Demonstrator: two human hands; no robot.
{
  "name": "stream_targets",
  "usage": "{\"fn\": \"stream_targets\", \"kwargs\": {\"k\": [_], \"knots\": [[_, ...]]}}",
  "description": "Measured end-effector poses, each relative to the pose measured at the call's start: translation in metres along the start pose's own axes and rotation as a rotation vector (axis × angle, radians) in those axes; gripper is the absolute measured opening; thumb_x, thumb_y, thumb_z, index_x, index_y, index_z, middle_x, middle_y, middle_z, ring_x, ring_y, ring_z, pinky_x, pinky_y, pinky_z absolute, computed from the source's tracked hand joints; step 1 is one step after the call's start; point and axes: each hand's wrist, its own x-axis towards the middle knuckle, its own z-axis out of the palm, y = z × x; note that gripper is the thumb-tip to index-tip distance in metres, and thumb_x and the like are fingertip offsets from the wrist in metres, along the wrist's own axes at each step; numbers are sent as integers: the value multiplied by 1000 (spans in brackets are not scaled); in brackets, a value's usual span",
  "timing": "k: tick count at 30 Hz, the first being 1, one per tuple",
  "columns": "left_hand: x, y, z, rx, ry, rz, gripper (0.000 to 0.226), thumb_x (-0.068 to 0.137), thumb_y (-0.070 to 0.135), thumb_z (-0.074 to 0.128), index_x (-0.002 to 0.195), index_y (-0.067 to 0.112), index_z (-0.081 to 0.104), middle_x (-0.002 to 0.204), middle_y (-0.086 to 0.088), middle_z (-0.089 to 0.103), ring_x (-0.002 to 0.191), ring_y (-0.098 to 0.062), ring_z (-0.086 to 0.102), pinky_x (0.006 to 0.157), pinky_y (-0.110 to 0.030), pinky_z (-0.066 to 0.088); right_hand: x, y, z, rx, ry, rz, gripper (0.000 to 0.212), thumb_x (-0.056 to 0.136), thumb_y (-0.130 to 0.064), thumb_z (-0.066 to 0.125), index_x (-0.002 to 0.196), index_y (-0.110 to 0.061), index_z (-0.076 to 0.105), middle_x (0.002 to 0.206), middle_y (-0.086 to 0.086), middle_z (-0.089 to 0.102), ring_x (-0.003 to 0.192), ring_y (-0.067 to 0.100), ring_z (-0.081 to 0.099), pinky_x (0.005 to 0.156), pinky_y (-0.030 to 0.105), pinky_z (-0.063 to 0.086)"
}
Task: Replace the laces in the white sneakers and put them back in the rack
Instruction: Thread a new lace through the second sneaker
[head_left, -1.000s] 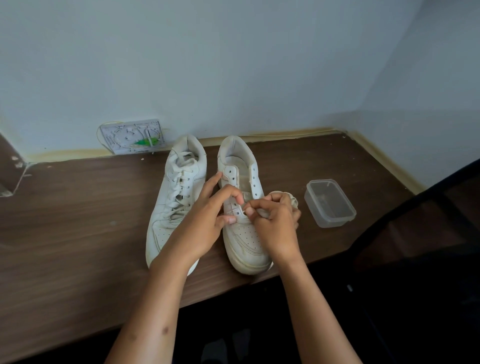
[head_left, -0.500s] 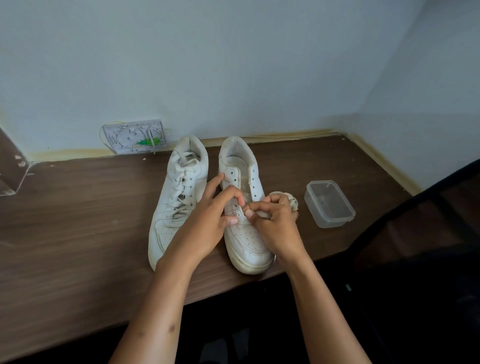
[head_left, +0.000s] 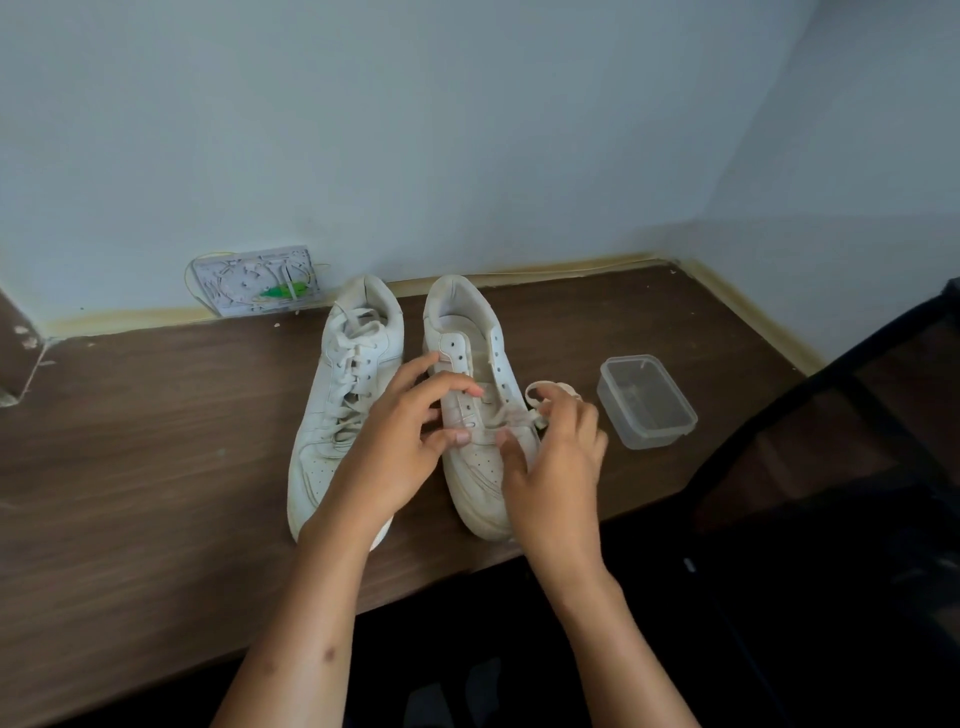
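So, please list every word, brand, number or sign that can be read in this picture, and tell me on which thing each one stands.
None can be read.
Left sneaker: no readable logo or print.
Right sneaker: no readable logo or print.
Clear plastic container: no label visible.
Wall plate: only wires and a green part show, no letters.
Wooden table: no writing.

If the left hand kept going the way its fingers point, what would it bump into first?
Probably the right sneaker: the left hand points up and right, its fingertips already at the eyelets. Depth is hard to judge from one view.
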Motion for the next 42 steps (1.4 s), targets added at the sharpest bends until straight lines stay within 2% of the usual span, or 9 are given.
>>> {"fn": "stream_targets", "kwargs": {"k": [5, 11, 18, 22, 25, 29, 33, 37, 42], "knots": [[-2, 3, -1, -74, 84, -8, 38, 71, 10, 84, 90, 37, 66, 128, 21, 48, 110, -13, 63, 83, -26, 58, -32, 1, 10, -104, -240, 117, 85, 95, -55, 45, 152, -4, 7, 154, 11, 18, 139, 23, 21, 116, 32, 21], [-6, 1, 5, 290, 179, 130, 10, 89, 8, 66, 86, 17, 67, 128, 13, 51, 95, -6, 60, 82, -27, 52, -32, -3, 15, -158, -271, 117, 91, 97, -59, 35, 153, 1, -6, 162, 18, 1, 150, 24, 2, 120, 28, 5], [-10, -2, -19, 231, 660, 147, 9, 92, -6, 54, 98, 0, 55, 108, -3, 43, 91, -11, 50, 84, -12, 43, -34, -4, 15, -184, -331, 92, 90, 98, -58, 29, 151, 1, -12, 162, 16, -8, 151, 22, -7, 119, 25, -1], [-11, 1, -12, 315, 543, 197, 22, 90, 9, 65, 111, 7, 58, 119, -5, 49, 112, -23, 52, 96, -34, 43, -35, -5, 16, -192, -343, 98, 90, 98, -58, 27, 151, 2, -15, 162, 17, -11, 150, 23, -10, 120, 26, -2], [-9, 1, -2, 477, 313, 234, 14, 80, 27, 77, 93, 23, 72, 97, 9, 66, 95, -16, 59, 92, -30, 36, -34, -4, 16, -190, -354, 102, 91, 98, -59, 27, 151, 2, -15, 162, 18, -11, 150, 24, -8, 120, 27, -1], [-8, -4, 6, 475, 254, 180, 10, 74, 19, 82, 78, 23, 73, 71, 15, 64, 75, -8, 52, 83, -24, 32, -34, -3, 15, -206, -361, 98, 91, 97, -60, 26, 151, 1, -15, 162, 18, -11, 151, 24, -7, 119, 27, -1], [-9, -2, 7, 625, 287, 244, 9, 83, 16, 71, 80, 23, 67, 76, 11, 64, 78, -17, 56, 84, -29, 33, -34, -2, 16, -190, -362, 93, 91, 97, -59, 26, 151, 1, -15, 161, 18, -13, 150, 23, -9, 119, 26, -2], [-13, 6, -6, 726, 617, 185, 14, 94, 17, 50, 88, 19, 63, 83, 0, 62, 79, -27, 52, 80, -36, 33, -35, -1, 16, -130, -366, 98, 90, 99, -56, 31, 151, 0, -16, 161, 16, -15, 150, 22, -13, 116, 24, -7], [-19, 1, -29, 653, 736, 14, 8, 92, 18, 62, 99, 16, 63, 103, -5, 60, 97, -32, 47, 84, -45, 36, -35, -1, 17, -118, -365, 105, 89, 99, -55, 32, 151, -1, -17, 162, 14, -14, 150, 22, -11, 117, 25, -4]]}}
